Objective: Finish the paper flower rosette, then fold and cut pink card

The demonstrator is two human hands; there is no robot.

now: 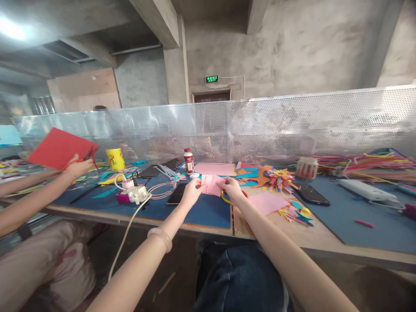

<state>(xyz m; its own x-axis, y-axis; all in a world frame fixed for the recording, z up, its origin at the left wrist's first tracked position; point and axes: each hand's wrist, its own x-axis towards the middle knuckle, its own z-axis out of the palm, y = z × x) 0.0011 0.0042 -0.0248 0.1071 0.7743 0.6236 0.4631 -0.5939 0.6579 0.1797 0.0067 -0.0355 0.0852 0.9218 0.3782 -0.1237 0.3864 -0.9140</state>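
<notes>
A small piece of pink paper [212, 186] is held up over the table's front part, between my two hands. My left hand [192, 191] pinches its left edge, thumb and fingers closed. On the opposite edge, my right hand [232, 188] grips the paper between thumb and fingertips. Yellow-handled scissors [225, 198] lie partly hidden beneath my right hand. Beside my right forearm rests a larger pink sheet [267, 203]. Cut paper petals [297, 212] in several colours lie at its right, and a layered paper flower [280, 178] sits behind.
At the left, a co-worker's hands [78, 167] hold red paper [61, 148] and scissors. A power strip [138, 194] with a cable hangs over the near edge. Phones [312, 194], a red-capped bottle [188, 161], a yellow can [115, 159] and a glass jar [307, 168] stand or lie around. A perforated metal divider [260, 125] runs behind.
</notes>
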